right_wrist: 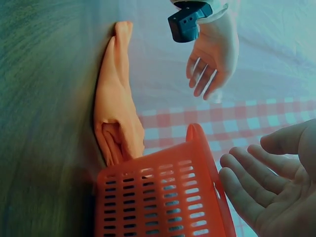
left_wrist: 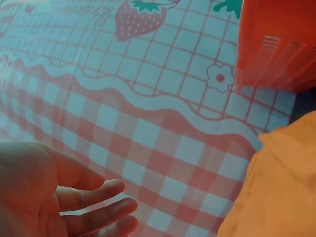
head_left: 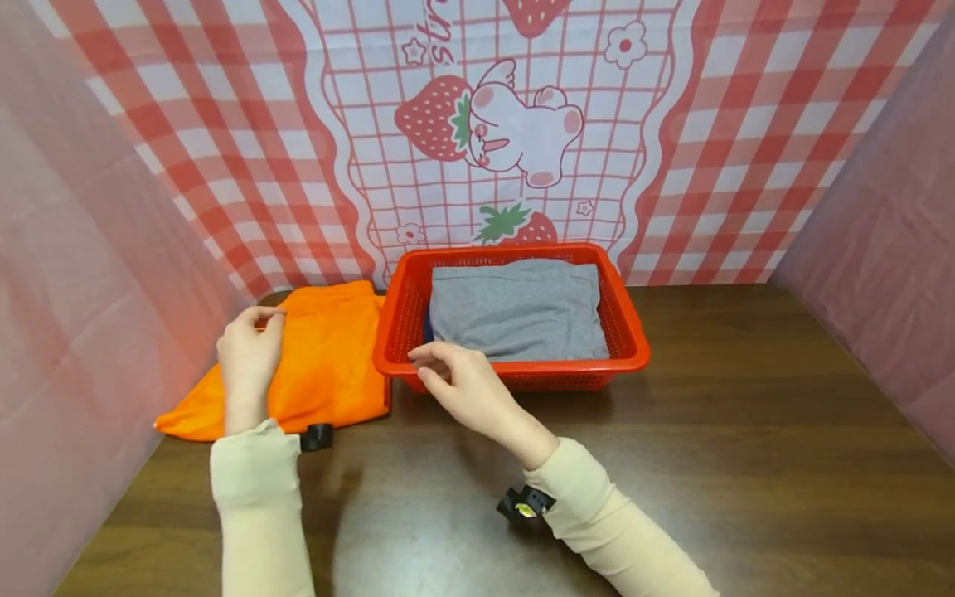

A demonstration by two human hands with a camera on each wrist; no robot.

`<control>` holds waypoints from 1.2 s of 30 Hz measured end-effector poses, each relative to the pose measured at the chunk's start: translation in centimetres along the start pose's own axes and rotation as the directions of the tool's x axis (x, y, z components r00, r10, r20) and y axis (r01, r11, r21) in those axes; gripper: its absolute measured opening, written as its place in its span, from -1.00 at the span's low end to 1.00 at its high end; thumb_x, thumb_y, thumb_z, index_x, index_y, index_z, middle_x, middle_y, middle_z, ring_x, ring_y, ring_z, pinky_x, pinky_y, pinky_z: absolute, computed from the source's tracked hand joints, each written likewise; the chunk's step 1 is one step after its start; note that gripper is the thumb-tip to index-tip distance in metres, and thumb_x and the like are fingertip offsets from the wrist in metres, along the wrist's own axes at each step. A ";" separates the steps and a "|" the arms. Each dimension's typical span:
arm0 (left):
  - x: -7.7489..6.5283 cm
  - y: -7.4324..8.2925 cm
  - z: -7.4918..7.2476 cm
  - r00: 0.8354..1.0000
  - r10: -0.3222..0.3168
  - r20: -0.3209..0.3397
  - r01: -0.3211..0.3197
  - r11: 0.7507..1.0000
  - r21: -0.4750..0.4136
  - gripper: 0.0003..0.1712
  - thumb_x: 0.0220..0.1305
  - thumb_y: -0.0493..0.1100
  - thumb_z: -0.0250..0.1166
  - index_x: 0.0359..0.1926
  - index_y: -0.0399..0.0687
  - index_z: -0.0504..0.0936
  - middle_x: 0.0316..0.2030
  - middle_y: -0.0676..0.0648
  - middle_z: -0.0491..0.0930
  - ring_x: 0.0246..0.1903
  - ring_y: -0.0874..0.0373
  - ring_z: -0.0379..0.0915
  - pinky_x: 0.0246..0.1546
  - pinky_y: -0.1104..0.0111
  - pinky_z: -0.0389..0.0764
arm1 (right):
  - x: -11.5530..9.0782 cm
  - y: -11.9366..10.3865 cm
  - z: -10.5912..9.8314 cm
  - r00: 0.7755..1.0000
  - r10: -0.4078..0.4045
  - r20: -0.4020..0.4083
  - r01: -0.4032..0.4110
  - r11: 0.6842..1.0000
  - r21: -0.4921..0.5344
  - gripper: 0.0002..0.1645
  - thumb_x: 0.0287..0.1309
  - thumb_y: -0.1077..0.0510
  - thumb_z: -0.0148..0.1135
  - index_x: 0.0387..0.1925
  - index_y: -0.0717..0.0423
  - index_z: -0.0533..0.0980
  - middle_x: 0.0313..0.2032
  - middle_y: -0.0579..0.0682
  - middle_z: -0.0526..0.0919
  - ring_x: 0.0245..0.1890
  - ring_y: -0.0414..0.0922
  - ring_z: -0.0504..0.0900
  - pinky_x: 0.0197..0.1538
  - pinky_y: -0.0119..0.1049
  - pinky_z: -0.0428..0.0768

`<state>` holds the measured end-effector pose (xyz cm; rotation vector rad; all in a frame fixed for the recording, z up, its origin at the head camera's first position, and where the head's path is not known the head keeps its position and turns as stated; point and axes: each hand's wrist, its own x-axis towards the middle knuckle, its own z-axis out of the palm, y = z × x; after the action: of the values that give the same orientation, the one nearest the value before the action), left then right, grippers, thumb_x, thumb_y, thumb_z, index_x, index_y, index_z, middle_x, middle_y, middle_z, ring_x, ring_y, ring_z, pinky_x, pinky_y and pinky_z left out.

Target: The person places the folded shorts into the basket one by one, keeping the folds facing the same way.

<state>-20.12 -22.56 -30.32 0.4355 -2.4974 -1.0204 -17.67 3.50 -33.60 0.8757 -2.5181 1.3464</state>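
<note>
A red plastic basket [head_left: 630,336] stands against the back cloth, with a folded grey cloth [head_left: 518,311] lying in it. A sliver of dark blue fabric shows beneath the grey cloth's left edge. To the basket's left, an orange cloth [head_left: 328,356] lies on the table in a loose fold. My left hand [head_left: 249,356] hovers over the orange cloth's left side, fingers loosely bent and holding nothing; its palm shows in the left wrist view. Above the basket's front left rim is my right hand [head_left: 470,385], its relaxed fingers empty in the right wrist view [right_wrist: 276,182].
The brown wooden table [head_left: 709,464] extends in front of the basket and to its right. A red-and-white checked cloth with strawberry prints [head_left: 716,166] hangs behind. Pale pink curtains [head_left: 97,249] close off both sides. Each wrist wears a small black device.
</note>
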 end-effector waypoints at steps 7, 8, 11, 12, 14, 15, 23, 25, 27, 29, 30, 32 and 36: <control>0.6 -1.3 -0.1 0.998 -0.054 0.016 0.054 0.998 -0.017 -0.53 0.32 -0.02 -0.09 0.08 -0.19 0.50 -0.03 -0.27 0.51 -0.18 -0.17 0.34 -0.22 0.18 0.35 | -0.1 -0.2 0.8 0.999 -0.015 0.039 0.015 1.000 -0.008 -0.72 0.17 0.22 0.10 -0.07 0.12 0.55 -0.14 -0.05 0.63 -0.33 -0.26 0.61 -0.21 -0.47 0.53; 0.7 -1.5 -0.1 0.998 -0.064 0.022 0.065 0.998 -0.021 -0.53 0.32 -0.02 -0.09 0.09 -0.20 0.48 0.00 -0.28 0.49 -0.14 -0.19 0.34 -0.17 0.14 0.36 | -0.2 -0.2 1.0 0.999 -0.020 0.040 0.020 1.000 -0.015 -0.72 0.17 0.22 0.10 -0.08 0.13 0.55 -0.14 -0.05 0.63 -0.31 -0.25 0.61 -0.18 -0.46 0.54; 0.9 -1.9 0.0 0.996 -0.087 0.021 0.088 0.996 -0.035 -0.53 0.32 -0.03 -0.07 0.10 -0.21 0.46 0.04 -0.28 0.47 -0.05 -0.21 0.32 -0.04 0.08 0.34 | -0.2 -0.2 1.3 0.999 -0.024 0.042 0.026 0.999 -0.047 -0.72 0.16 0.23 0.10 -0.09 0.15 0.56 -0.15 -0.03 0.64 -0.24 -0.22 0.62 -0.13 -0.43 0.54; 1.0 -2.0 0.1 0.996 -0.091 0.018 0.092 0.995 -0.040 -0.53 0.31 -0.03 -0.07 0.10 -0.22 0.46 0.04 -0.28 0.47 -0.03 -0.21 0.32 -0.02 0.07 0.33 | -0.2 -0.1 1.4 0.999 -0.024 0.041 0.027 0.998 -0.059 -0.72 0.15 0.22 0.10 -0.10 0.15 0.57 -0.16 -0.04 0.64 -0.23 -0.21 0.62 -0.11 -0.42 0.54; 1.1 -2.2 0.1 0.995 -0.099 0.032 0.101 0.994 -0.048 -0.51 0.32 -0.03 -0.08 0.12 -0.23 0.44 0.07 -0.28 0.45 -0.01 -0.21 0.31 0.01 0.06 0.33 | -0.3 0.0 1.6 0.999 -0.019 0.050 0.023 0.997 -0.073 -0.71 0.15 0.22 0.11 -0.09 0.15 0.56 -0.16 -0.04 0.64 -0.20 -0.21 0.62 -0.08 -0.40 0.53; 1.2 -2.4 0.2 0.994 -0.101 0.038 0.103 0.994 -0.048 -0.51 0.32 -0.03 -0.08 0.13 -0.23 0.43 0.07 -0.29 0.44 0.00 -0.21 0.31 0.02 0.06 0.32 | -0.3 0.0 1.7 0.998 -0.014 0.058 0.018 0.997 -0.077 -0.71 0.15 0.21 0.11 -0.08 0.15 0.56 -0.15 -0.04 0.64 -0.19 -0.21 0.62 -0.07 -0.40 0.53; 1.3 -3.5 0.5 0.985 -0.151 0.085 0.155 0.987 -0.048 -0.47 0.31 -0.05 -0.09 0.19 -0.28 0.34 0.12 -0.31 0.39 0.07 -0.21 0.28 0.09 0.06 0.30 | -0.6 0.2 3.2 0.979 0.018 0.203 0.026 0.977 -0.212 -0.62 0.16 0.14 0.10 0.01 0.18 0.51 -0.05 -0.01 0.61 -0.05 -0.17 0.57 0.06 -0.31 0.46; 1.5 -4.0 0.6 0.984 -0.149 0.096 0.153 0.987 -0.036 -0.46 0.31 -0.06 -0.09 0.20 -0.31 0.33 0.12 -0.33 0.37 0.08 -0.22 0.26 0.11 0.06 0.28 | -0.6 0.3 3.6 0.965 0.062 0.256 0.011 0.961 -0.275 -0.57 0.16 0.10 0.11 0.05 0.18 0.48 -0.02 0.00 0.59 -0.01 -0.14 0.54 0.09 -0.30 0.44; 1.7 -4.4 0.8 0.983 -0.144 0.110 0.147 0.989 -0.014 -0.45 0.31 -0.07 -0.08 0.20 -0.34 0.31 0.13 -0.35 0.35 0.11 -0.23 0.23 0.14 0.06 0.24 | -0.6 0.5 4.0 0.949 0.113 0.296 -0.013 0.948 -0.318 -0.53 0.16 0.07 0.11 0.09 0.18 0.45 0.01 0.03 0.57 0.01 -0.10 0.52 0.10 -0.28 0.43; 1.8 -4.8 0.9 0.981 -0.142 0.130 0.142 0.990 0.005 -0.44 0.30 -0.08 -0.08 0.21 -0.37 0.28 0.15 -0.38 0.31 0.14 -0.25 0.20 0.16 0.06 0.21 | -0.5 0.6 4.5 0.934 0.155 0.323 -0.039 0.940 -0.339 -0.49 0.16 0.05 0.11 0.11 0.19 0.42 0.04 0.06 0.54 0.04 -0.07 0.50 0.12 -0.26 0.42; 1.9 -5.1 1.0 0.979 -0.145 0.141 0.144 0.989 0.016 -0.43 0.30 -0.09 -0.08 0.21 -0.39 0.27 0.16 -0.39 0.30 0.15 -0.26 0.19 0.18 0.06 0.20 | -0.5 0.7 4.8 0.928 0.170 0.333 -0.049 0.939 -0.341 -0.48 0.16 0.04 0.11 0.12 0.20 0.40 0.04 0.07 0.53 0.05 -0.06 0.49 0.12 -0.26 0.41; 1.9 -5.6 1.1 0.974 -0.156 0.161 0.153 0.988 0.033 -0.42 0.30 -0.10 -0.07 0.22 -0.42 0.24 0.18 -0.41 0.26 0.17 -0.27 0.15 0.20 0.05 0.17 | -0.4 0.7 5.2 0.917 0.195 0.349 -0.072 0.940 -0.335 -0.45 0.16 0.03 0.11 0.14 0.21 0.38 0.06 0.10 0.51 0.06 -0.04 0.48 0.14 -0.25 0.39; 1.9 -6.6 1.2 0.961 -0.196 0.193 0.190 0.981 0.048 -0.38 0.28 -0.11 -0.06 0.23 -0.48 0.18 0.19 -0.45 0.21 0.18 -0.31 0.11 0.21 0.02 0.15 | -0.1 0.7 6.2 0.896 0.241 0.373 -0.118 0.939 -0.324 -0.38 0.15 0.00 0.12 0.18 0.22 0.33 0.08 0.12 0.49 0.08 -0.04 0.46 0.14 -0.27 0.38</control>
<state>-21.49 -27.17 -35.38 0.6260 -2.6890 -1.1533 -17.19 -1.10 -37.74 0.9571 -3.0839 0.8543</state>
